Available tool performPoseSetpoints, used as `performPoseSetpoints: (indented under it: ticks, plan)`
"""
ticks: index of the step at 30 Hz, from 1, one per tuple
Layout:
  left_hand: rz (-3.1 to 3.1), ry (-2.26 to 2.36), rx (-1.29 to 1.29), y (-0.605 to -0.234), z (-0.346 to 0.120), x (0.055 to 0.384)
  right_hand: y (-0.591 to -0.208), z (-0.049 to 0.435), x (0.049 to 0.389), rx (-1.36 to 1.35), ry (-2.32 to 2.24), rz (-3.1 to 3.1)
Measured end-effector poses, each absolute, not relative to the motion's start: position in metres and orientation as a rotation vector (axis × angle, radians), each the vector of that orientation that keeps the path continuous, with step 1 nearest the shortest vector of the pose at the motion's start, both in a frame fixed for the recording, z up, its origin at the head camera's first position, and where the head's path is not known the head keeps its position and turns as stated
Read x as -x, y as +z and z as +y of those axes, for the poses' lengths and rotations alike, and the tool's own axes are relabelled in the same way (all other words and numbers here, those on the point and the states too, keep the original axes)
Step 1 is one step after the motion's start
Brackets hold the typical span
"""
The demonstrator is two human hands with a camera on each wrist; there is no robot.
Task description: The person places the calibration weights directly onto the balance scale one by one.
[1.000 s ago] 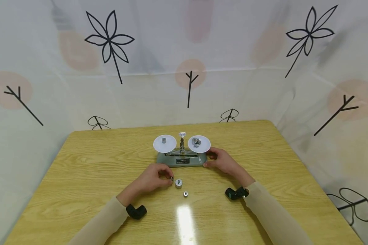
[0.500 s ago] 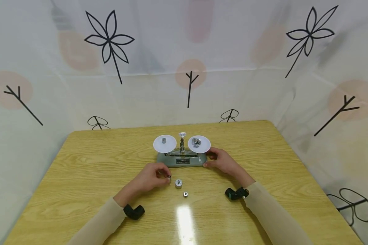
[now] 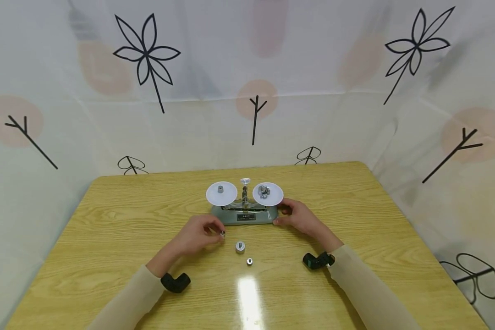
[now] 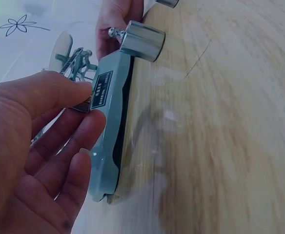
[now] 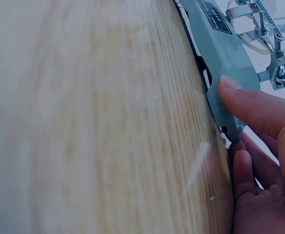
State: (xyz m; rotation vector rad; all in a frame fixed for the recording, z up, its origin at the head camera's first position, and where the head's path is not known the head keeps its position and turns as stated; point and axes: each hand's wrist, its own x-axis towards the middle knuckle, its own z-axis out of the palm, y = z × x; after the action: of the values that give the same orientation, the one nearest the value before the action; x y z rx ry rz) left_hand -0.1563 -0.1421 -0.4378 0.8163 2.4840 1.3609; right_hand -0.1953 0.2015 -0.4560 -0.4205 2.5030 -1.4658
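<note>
A balance scale [image 3: 231,219] with a grey-green base and two white pans stands at the middle of the table. In front of its left half, my left hand [image 3: 195,234] pinches a small metal weight [image 3: 222,234] between thumb and fingertips; the fingers partly hide it in the left wrist view. My right hand [image 3: 300,217] grips the right end of the base, thumb [image 5: 252,105] on its front and the other fingers around the end. One weight [image 3: 220,189] sits on the left pan [image 3: 227,200]. Several weights [image 3: 264,191] cluster on the right pan [image 3: 275,200].
Between the hands, a larger knobbed weight [image 3: 240,248] stands on the wooden table [image 3: 119,238], with a smaller weight [image 3: 249,261] nearer the front. A patterned cloth [image 3: 214,128] hangs behind the table and along its sides.
My left hand has moved left and slightly away from me, carrying the small weight from beside the larger weight toward the scale's left front. My right hand stays on the base.
</note>
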Motion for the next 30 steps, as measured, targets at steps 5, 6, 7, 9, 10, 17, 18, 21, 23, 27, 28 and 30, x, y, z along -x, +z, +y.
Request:
performPoseSetpoints:
  ticks: [5, 6, 7, 9, 10, 17, 18, 21, 23, 27, 28, 30]
  plan:
    - [2.488, 1.387, -0.819, -0.436, -0.147, 0.158, -0.469, 0.205, 0.202, 0.408, -1.464, 2.511]
    - [2.488, 1.394, -0.822, -0.435, -0.147, 0.158, -0.469, 0.206, 0.202, 0.409, -1.469, 2.507]
    - [2.489, 1.4, -0.821, -0.434, -0.148, 0.159, -0.47, 0.206, 0.202, 0.41, -1.471, 2.504]
    - [2.494, 1.407, -0.818, -0.432, -0.15, 0.159, -0.47, 0.206, 0.203, 0.412, -1.481, 2.494]
    - [2.496, 1.41, -0.818, -0.431, -0.151, 0.159, -0.47, 0.207, 0.202, 0.415, -1.483, 2.493]
    - [2.541, 1.372, -0.801, -0.423, -0.157, 0.163, -0.468, 0.207, 0.202, 0.406, -1.458, 2.505]
    - [2.551, 1.365, -0.803, -0.421, -0.158, 0.164, -0.468, 0.207, 0.202, 0.402, -1.457, 2.504]
    - [2.586, 1.344, -0.796, -0.417, -0.161, 0.166, -0.462, 0.205, 0.199, 0.403, -1.451, 2.506]
    - [2.61, 1.33, -0.793, -0.413, -0.162, 0.167, -0.452, 0.201, 0.194, 0.408, -1.445, 2.506]
    - [2.633, 1.332, -0.788, -0.407, -0.165, 0.169, -0.45, 0.199, 0.192, 0.407, -1.444, 2.511]
    - [2.634, 1.341, -0.792, -0.406, -0.166, 0.17, -0.457, 0.201, 0.195, 0.407, -1.448, 2.512]
    - [2.637, 1.356, -0.804, -0.403, -0.168, 0.171, -0.467, 0.205, 0.2, 0.41, -1.454, 2.515]
